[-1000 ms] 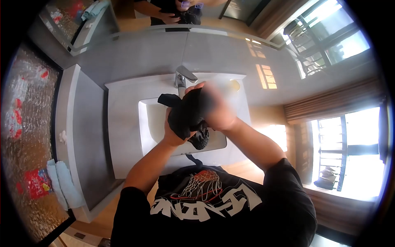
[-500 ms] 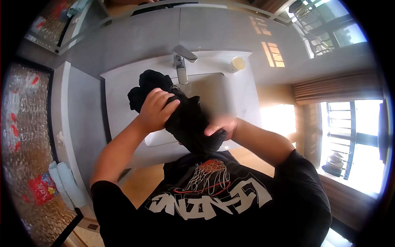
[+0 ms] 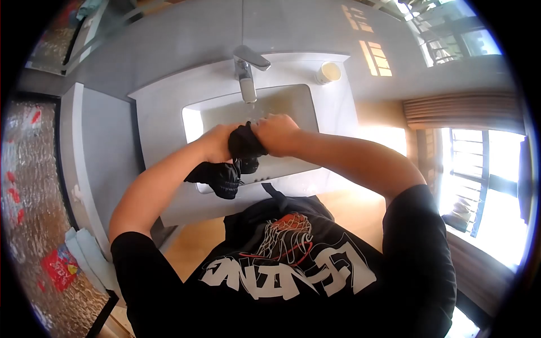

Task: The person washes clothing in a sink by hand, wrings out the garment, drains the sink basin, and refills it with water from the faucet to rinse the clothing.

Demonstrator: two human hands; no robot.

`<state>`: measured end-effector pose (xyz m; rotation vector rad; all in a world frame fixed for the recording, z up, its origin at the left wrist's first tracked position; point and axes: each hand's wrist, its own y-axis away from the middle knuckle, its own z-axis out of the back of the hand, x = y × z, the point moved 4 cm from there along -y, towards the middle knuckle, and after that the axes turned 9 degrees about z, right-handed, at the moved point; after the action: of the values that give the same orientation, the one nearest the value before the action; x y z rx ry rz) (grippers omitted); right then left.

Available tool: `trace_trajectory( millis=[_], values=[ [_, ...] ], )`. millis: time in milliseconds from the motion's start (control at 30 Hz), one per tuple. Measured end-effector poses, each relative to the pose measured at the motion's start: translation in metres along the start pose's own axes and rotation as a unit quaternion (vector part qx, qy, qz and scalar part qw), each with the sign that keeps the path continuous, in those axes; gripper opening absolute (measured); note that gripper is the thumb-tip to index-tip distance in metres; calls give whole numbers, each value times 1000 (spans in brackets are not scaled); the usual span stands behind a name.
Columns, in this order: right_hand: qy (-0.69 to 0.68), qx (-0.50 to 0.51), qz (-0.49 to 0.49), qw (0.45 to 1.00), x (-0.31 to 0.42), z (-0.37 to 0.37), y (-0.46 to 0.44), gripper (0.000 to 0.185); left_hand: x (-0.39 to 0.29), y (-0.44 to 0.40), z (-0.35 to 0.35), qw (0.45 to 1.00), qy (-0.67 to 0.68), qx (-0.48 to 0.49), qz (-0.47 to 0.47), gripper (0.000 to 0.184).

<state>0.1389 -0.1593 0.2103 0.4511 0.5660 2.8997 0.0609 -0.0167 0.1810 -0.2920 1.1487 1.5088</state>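
A bunched black cloth (image 3: 245, 142) hangs between my two hands over the white sink basin (image 3: 293, 110), just below the faucet (image 3: 246, 76). My left hand (image 3: 217, 143) is closed on its left side, and a loose part droops below that hand over the basin's front left edge. My right hand (image 3: 277, 135) grips the cloth's upper right side with curled fingers. Some water shows under the spout, close to my fingers. The folds hide part of the fingertips.
A pale cup (image 3: 328, 73) stands on the counter (image 3: 160, 118) at the back right. At the far left are a light blue towel (image 3: 90, 256) and a red packet (image 3: 58, 267). A curtain (image 3: 456, 114) and a window are at the right.
The cloth has moved from the front of the basin to under the faucet and is more tightly bunched. My hands have come closer together, and the view has shifted slightly.
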Motion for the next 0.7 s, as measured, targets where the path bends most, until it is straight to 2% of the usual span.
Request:
trace_trajectory(
  millis=[100,200,300,333,433,467,500,567,600,633,700],
  values=[
    [8,-43,31,999,-7,-17,-3,35,8,-12,-5,999,-21,31,-2,53],
    [-49,-82,17,995,-8,-16,4,38,20,-12,-10,1000,15,-14,0,48],
    [-179,-97,-57,977,-7,-15,14,41,18,-5,-11,996,2,-85,-15,47],
    [-256,-77,-78,960,-9,-15,18,52,18,-2,-10,993,3,-115,-41,47],
    [-497,-97,-53,861,-21,-5,37,65,2,7,3,965,-62,-196,-164,48],
    [-648,-101,-41,754,-31,-26,37,71,1,10,5,953,-71,-223,-193,48],
    [-773,-92,-31,627,-36,-31,40,62,1,13,7,939,-80,-251,-221,47],
    [-939,-60,35,338,-27,-49,43,58,0,21,12,906,-99,-305,-277,46],
    [-964,-54,12,259,-18,-58,43,57,-8,24,14,885,-102,-337,-304,41],
    [-965,-67,-2,254,-4,-54,44,59,-11,27,15,869,-111,-364,-315,40],
    [-993,10,12,121,26,-39,53,64,-16,33,16,834,-132,-416,-336,37]
  ],
)
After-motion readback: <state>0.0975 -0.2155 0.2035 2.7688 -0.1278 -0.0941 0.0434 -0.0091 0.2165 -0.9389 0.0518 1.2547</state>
